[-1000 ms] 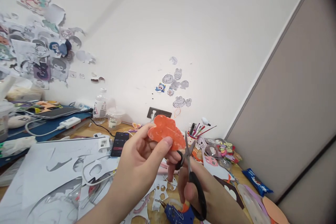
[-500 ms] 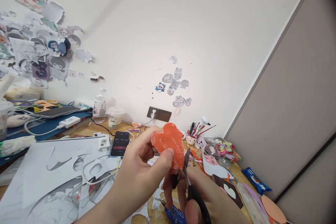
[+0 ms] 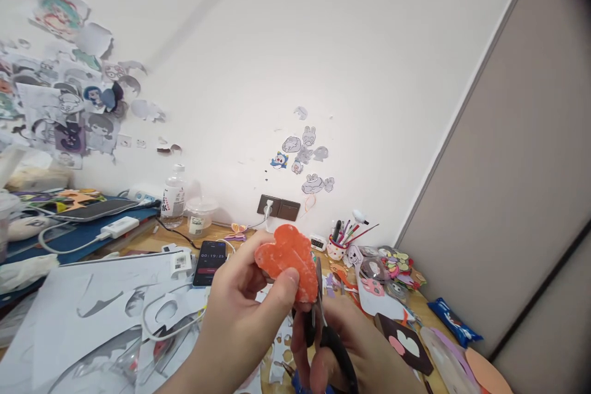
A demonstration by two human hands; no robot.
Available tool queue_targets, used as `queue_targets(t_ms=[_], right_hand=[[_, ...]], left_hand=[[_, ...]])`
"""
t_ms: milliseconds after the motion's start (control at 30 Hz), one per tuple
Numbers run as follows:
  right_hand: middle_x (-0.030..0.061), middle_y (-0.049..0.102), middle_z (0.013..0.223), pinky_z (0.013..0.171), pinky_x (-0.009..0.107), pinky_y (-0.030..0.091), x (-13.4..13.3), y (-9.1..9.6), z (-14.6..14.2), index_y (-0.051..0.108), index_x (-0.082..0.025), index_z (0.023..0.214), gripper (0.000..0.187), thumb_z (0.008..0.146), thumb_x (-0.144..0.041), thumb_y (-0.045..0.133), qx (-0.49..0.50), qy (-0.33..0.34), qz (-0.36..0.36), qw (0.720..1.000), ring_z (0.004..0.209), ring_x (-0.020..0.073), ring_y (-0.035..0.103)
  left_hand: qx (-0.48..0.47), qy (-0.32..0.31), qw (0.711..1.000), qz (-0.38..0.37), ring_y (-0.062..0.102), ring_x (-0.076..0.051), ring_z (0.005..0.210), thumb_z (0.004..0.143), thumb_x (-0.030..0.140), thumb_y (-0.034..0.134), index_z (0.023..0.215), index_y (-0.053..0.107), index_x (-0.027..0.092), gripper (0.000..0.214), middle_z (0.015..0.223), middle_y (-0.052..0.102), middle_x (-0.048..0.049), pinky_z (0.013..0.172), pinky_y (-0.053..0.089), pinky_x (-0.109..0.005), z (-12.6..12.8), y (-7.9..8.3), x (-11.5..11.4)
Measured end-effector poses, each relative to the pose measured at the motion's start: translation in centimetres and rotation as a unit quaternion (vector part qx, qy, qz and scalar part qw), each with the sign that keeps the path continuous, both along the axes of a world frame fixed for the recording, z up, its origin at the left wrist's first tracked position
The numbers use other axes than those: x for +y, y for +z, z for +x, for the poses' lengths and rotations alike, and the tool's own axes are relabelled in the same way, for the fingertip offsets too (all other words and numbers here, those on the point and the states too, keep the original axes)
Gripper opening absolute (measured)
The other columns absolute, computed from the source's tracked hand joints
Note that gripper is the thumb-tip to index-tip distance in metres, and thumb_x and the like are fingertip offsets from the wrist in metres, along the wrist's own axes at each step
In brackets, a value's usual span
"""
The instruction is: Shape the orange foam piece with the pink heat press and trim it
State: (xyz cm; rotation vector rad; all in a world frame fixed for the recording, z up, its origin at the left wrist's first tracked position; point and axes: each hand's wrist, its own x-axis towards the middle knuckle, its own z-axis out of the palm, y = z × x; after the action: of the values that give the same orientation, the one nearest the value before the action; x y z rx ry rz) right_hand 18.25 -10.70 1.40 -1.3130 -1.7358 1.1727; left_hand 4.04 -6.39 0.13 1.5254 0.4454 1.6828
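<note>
An orange-red cutout with a rounded, lobed outline (image 3: 289,255) is pinched in my left hand (image 3: 252,301), thumb on its near face. My right hand (image 3: 353,341) is wrapped round the black handles of a pair of scissors (image 3: 337,348). The blades point upward, close along the cutout's lower right edge. Whether they are cutting into it I cannot tell. My left fingers behind the cutout are hidden.
Paper sheets with holes and drawings (image 3: 101,308) cover the left of the desk. A phone (image 3: 209,261) shows a timer. Behind stand a bottle (image 3: 173,197), a lidded tub (image 3: 198,215) and a pen cup (image 3: 336,249). A dark card (image 3: 404,345) lies right.
The cutout and both hands have shifted slightly left and down in view. The scissor blades now sit closer to the cutout's right edge and look more closed.
</note>
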Motion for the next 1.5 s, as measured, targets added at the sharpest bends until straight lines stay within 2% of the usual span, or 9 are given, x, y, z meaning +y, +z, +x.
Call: queue_targets(t_ms=[133,300,500,633,767,933,1200,1333,1500], right_hand=[[-0.0045,0.052,0.055,0.048,0.019,0.032,1.1,-0.1,0.4,0.056,-0.015,0.060,0.028,0.061,-0.035,0.076,0.019,0.036,-0.005,0.999,0.051,0.0067,0.044],[-0.0079,0.052,0.052,0.041,0.014,0.029,1.2,-0.7,0.6,0.061,-0.015,0.063,0.008,0.064,-0.009,0.067,0.055,0.048,-0.019,0.997,0.044,0.0023,0.040],[-0.0070,0.051,0.051,0.040,0.015,0.027,1.1,-0.4,0.4,0.057,-0.015,0.061,0.011,0.064,-0.016,0.067,0.036,0.043,-0.030,0.998,0.043,0.0036,0.043],[-0.0041,0.054,0.067,0.049,0.018,0.030,0.1,0.5,-0.3,0.054,-0.017,0.072,0.022,0.066,-0.033,0.069,0.010,0.003,0.004,1.000,0.055,0.0056,0.043],[-0.0035,0.054,0.071,0.056,0.020,0.032,-0.5,0.5,-0.5,0.054,-0.018,0.077,0.033,0.065,-0.045,0.069,-0.012,0.009,0.027,1.000,0.061,0.0076,0.045],[-0.0059,0.049,0.056,0.047,0.019,0.028,0.5,0.2,0.1,0.052,-0.016,0.064,0.029,0.062,-0.035,0.074,-0.040,0.020,-0.027,0.999,0.052,0.0059,0.040],[-0.0078,0.047,0.053,0.046,0.017,0.029,1.1,-0.1,0.4,0.053,-0.016,0.062,0.019,0.066,-0.021,0.071,-0.011,0.052,-0.017,0.998,0.048,0.0040,0.039],[-0.0068,0.049,0.054,0.046,0.017,0.030,0.8,0.0,0.0,0.054,-0.016,0.062,0.018,0.065,-0.023,0.070,-0.004,0.039,-0.001,0.999,0.050,0.0050,0.043],[-0.0064,0.053,0.056,0.046,0.017,0.032,0.8,0.6,-0.7,0.050,-0.018,0.067,0.033,0.058,-0.039,0.074,0.012,0.024,-0.038,0.999,0.046,0.0045,0.044]], left_hand=[[-0.009,-0.002,1.000,0.000,0.055,-0.006,0.053,0.080,0.013,0.054,0.071,0.055,0.021,0.012,0.062,0.055,0.0066,0.050,0.046,-0.013,-0.1,-0.1,-0.1],[-0.011,-0.017,1.000,0.000,0.057,-0.006,0.052,0.081,0.014,0.053,0.070,0.053,0.021,0.013,0.061,0.057,0.0064,0.049,0.047,-0.013,-0.2,0.0,0.0],[-0.002,-0.031,0.999,-0.042,0.057,-0.008,0.047,0.081,0.020,0.054,0.070,0.054,0.020,0.011,0.061,0.056,0.0050,0.046,0.048,-0.018,-0.5,0.4,-0.4],[-0.019,-0.023,0.997,-0.075,0.054,-0.009,0.046,0.079,0.021,0.053,0.067,0.054,0.020,0.013,0.058,0.053,0.0050,0.044,0.047,-0.019,-0.4,0.6,-0.9],[0.012,-0.048,0.997,-0.051,0.054,-0.009,0.048,0.081,0.020,0.052,0.066,0.052,0.020,0.014,0.059,0.054,0.0044,0.046,0.047,-0.019,-0.5,0.3,-0.6],[0.008,-0.047,0.998,-0.047,0.052,-0.009,0.049,0.081,0.018,0.050,0.069,0.053,0.020,0.013,0.062,0.052,0.0038,0.044,0.047,-0.019,-0.6,0.0,-0.2],[-0.005,-0.045,0.997,-0.059,0.051,-0.009,0.048,0.078,0.018,0.052,0.067,0.054,0.019,0.011,0.061,0.051,0.0036,0.042,0.047,-0.018,-0.6,0.3,-0.6],[-0.010,-0.048,0.996,-0.072,0.052,-0.009,0.048,0.077,0.018,0.053,0.068,0.054,0.019,0.009,0.060,0.051,0.0041,0.042,0.047,-0.018,-0.5,0.5,-0.6],[-0.022,-0.052,0.997,-0.043,0.052,-0.008,0.045,0.079,0.020,0.052,0.068,0.053,0.019,0.011,0.058,0.053,0.0044,0.042,0.046,-0.018,-0.4,0.3,-0.5]])
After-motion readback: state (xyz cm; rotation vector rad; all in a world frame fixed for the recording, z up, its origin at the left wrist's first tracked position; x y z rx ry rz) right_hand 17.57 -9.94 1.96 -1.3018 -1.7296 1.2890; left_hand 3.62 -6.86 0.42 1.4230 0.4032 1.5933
